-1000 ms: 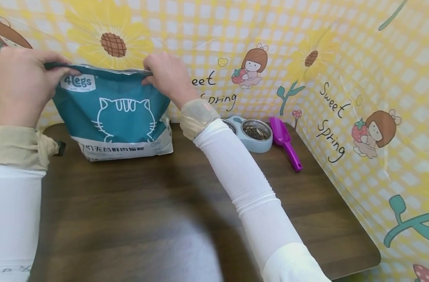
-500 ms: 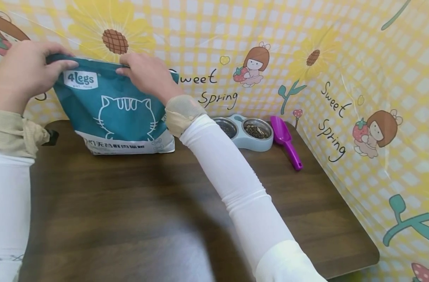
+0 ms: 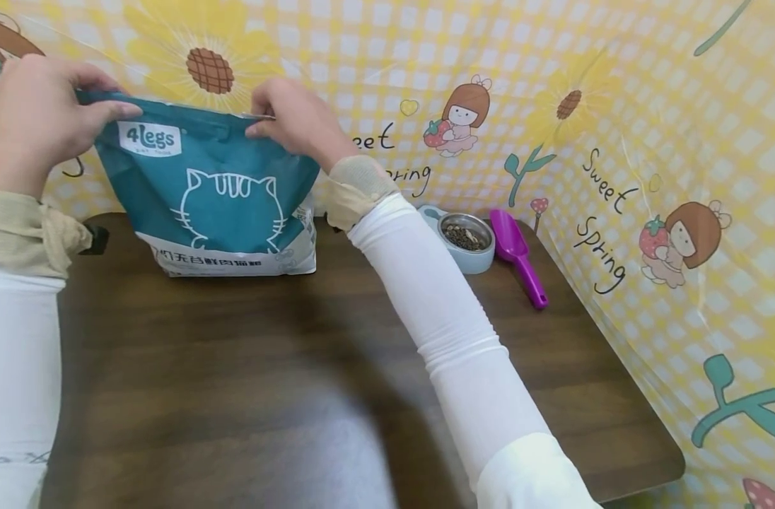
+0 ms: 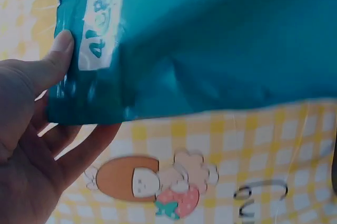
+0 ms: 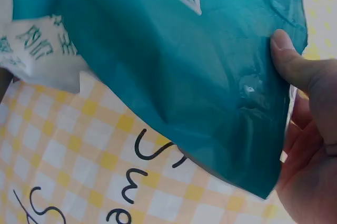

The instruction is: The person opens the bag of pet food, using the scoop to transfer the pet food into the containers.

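Pinching the top edge of the bag from both ends, the left hand grips the left corner with thumb in front and fingers behind, and the right hand grasps the seal further right in the same way; the wrist views confirm each thumb pressed on the teal face with fingers curled behind. The paired grip looks meant to keep the bag upright and its mouth taut between the hands. The bag stands at the far left of the table, its white base on the wood and its cat outline facing the person. To its right, partly behind the right sleeve, sits a bowl with kibble inside, and just right of that lies a purple scoop, handle toward the near side. A yellow checked backdrop with sunflowers and cartoon figures closes off the far and right sides. Compared with half a second ago, the right hand has moved rightward along the top edge, from near the middle toward the right corner, and its forearm now hides the left half of the bowl; the left hand has kept its corner.
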Demonstrator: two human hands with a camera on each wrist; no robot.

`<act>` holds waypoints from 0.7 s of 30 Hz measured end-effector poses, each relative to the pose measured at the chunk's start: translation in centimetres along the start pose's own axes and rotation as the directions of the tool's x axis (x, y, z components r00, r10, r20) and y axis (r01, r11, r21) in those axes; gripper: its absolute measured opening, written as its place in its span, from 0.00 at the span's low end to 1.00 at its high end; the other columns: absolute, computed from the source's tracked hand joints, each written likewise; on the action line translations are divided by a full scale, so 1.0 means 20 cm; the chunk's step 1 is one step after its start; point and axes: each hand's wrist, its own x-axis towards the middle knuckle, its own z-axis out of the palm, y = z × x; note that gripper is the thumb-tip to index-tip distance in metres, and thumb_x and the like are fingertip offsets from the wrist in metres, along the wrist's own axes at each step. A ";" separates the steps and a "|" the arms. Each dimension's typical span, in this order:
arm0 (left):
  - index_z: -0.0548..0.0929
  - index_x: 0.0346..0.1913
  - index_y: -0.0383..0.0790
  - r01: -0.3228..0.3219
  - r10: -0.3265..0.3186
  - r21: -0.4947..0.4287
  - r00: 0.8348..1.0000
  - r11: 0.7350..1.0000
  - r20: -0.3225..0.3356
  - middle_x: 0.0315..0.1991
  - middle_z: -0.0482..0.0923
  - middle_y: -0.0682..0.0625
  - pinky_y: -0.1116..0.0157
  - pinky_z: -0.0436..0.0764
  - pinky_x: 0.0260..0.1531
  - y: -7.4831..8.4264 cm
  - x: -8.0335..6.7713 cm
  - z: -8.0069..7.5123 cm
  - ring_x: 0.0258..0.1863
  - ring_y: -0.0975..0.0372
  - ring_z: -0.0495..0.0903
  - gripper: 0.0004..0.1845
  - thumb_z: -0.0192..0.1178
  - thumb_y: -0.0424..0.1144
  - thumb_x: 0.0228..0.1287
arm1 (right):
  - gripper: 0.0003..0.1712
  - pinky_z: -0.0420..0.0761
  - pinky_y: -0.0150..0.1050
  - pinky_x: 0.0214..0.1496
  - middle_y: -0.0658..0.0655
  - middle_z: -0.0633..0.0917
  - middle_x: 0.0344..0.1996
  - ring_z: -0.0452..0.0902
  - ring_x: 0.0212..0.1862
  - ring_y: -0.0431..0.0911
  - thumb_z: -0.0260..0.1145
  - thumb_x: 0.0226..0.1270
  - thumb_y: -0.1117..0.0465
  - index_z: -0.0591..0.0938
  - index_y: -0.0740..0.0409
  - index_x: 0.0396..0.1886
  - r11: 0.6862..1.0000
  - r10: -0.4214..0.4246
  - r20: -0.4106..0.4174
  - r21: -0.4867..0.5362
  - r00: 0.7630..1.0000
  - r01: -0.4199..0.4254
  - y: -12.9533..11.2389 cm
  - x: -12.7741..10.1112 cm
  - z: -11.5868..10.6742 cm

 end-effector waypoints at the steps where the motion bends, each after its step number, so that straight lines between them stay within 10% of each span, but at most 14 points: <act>1: 0.79 0.67 0.24 0.012 -0.012 0.006 1.000 1.000 -0.014 0.59 0.78 0.18 0.34 0.56 0.85 0.01 0.00 0.00 0.57 0.25 0.71 0.25 0.57 0.44 0.85 | 0.14 0.73 0.32 0.45 0.42 0.79 0.36 0.74 0.41 0.37 0.70 0.78 0.45 0.79 0.45 0.36 1.000 -0.015 -0.001 -0.003 1.000 0.015 0.01 0.00 -0.01; 5: 0.82 0.66 0.26 0.058 -0.056 0.028 0.996 0.998 -0.062 0.58 0.80 0.20 0.32 0.67 0.74 0.03 -0.03 -0.01 0.57 0.27 0.71 0.25 0.58 0.46 0.85 | 0.15 0.72 0.32 0.44 0.42 0.77 0.34 0.73 0.40 0.37 0.72 0.76 0.44 0.79 0.44 0.34 0.999 -0.021 0.020 -0.037 1.000 0.021 0.02 0.00 -0.05; 9: 0.82 0.69 0.30 0.095 -0.095 -0.010 0.990 0.995 -0.107 0.58 0.82 0.21 0.56 0.83 0.48 0.01 -0.05 -0.01 0.50 0.33 0.75 0.24 0.58 0.46 0.84 | 0.17 0.70 0.33 0.41 0.43 0.74 0.29 0.69 0.36 0.38 0.74 0.75 0.46 0.78 0.46 0.30 0.996 -0.009 0.022 -0.087 1.000 0.011 0.03 0.00 -0.08; 12: 0.81 0.71 0.32 0.134 -0.141 -0.060 0.979 0.989 -0.145 0.60 0.82 0.22 0.58 0.82 0.52 0.02 -0.06 0.01 0.53 0.33 0.77 0.24 0.58 0.45 0.85 | 0.22 0.69 0.32 0.39 0.44 0.72 0.25 0.69 0.34 0.38 0.73 0.76 0.45 0.75 0.46 0.26 0.992 -0.020 -0.009 -0.122 1.000 0.019 0.05 -0.01 -0.07; 16: 0.83 0.68 0.31 0.135 -0.161 -0.125 0.960 0.983 -0.229 0.65 0.81 0.24 0.41 0.51 0.88 0.05 -0.07 0.05 0.74 0.32 0.70 0.21 0.58 0.42 0.85 | 0.16 0.73 0.33 0.43 0.41 0.82 0.33 0.74 0.39 0.36 0.71 0.77 0.43 0.82 0.44 0.31 0.987 -0.012 -0.077 -0.162 0.997 -0.001 0.05 0.00 -0.05; 19: 0.87 0.65 0.35 0.116 -0.167 -0.180 0.940 0.977 -0.298 0.37 0.94 0.54 0.50 0.52 0.90 0.05 -0.06 0.09 0.62 0.53 0.82 0.20 0.62 0.44 0.83 | 0.12 0.76 0.33 0.47 0.41 0.87 0.43 0.76 0.43 0.36 0.70 0.77 0.43 0.88 0.43 0.41 0.980 -0.006 -0.122 -0.198 0.993 -0.019 0.06 0.00 -0.03; 21: 0.89 0.64 0.42 0.127 -0.193 -0.213 0.925 0.969 -0.327 0.25 0.81 0.79 0.64 0.62 0.85 0.05 -0.05 0.11 0.46 0.75 0.79 0.19 0.64 0.48 0.81 | 0.13 0.77 0.33 0.48 0.42 0.88 0.44 0.76 0.44 0.36 0.71 0.77 0.42 0.90 0.44 0.45 0.982 -0.010 -0.130 -0.187 0.991 -0.015 0.08 -0.01 -0.03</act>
